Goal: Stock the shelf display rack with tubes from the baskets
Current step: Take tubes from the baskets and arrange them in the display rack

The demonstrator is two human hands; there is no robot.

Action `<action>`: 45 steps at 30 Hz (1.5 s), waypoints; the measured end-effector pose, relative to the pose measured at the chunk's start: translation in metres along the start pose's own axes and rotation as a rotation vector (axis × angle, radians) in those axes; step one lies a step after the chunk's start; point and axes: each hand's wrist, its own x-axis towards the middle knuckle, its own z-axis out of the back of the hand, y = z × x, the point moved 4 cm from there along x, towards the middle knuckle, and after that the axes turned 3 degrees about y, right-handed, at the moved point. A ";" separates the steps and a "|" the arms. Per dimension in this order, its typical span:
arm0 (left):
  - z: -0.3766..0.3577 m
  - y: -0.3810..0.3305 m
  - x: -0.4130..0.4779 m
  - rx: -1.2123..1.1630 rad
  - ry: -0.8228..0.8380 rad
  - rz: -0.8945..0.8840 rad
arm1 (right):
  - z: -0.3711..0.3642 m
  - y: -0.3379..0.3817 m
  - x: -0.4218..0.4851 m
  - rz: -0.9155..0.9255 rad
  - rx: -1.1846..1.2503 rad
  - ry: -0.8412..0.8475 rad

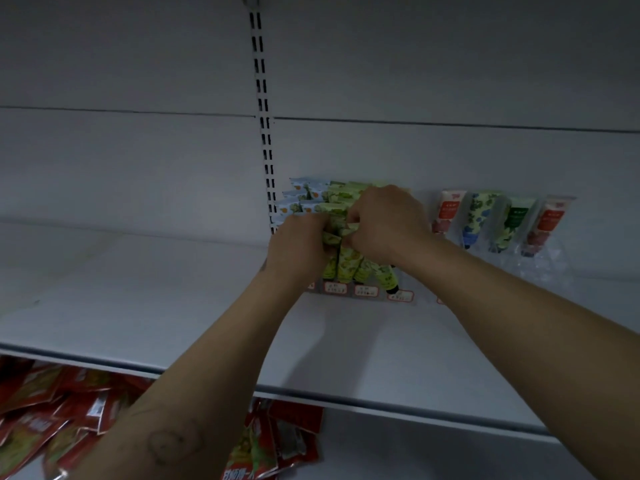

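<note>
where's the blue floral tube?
Head view, right of the right hand: blue floral tube stands second from left in the clear rack, between a red-label tube and a green-label tube.

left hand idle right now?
No, the left hand has its fingers curled on the green tubes, right beside the right hand, which grips them too.
</note>
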 end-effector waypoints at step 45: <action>0.035 -0.008 -0.008 0.155 0.042 -0.058 | -0.003 -0.034 -0.050 -0.129 0.636 -0.177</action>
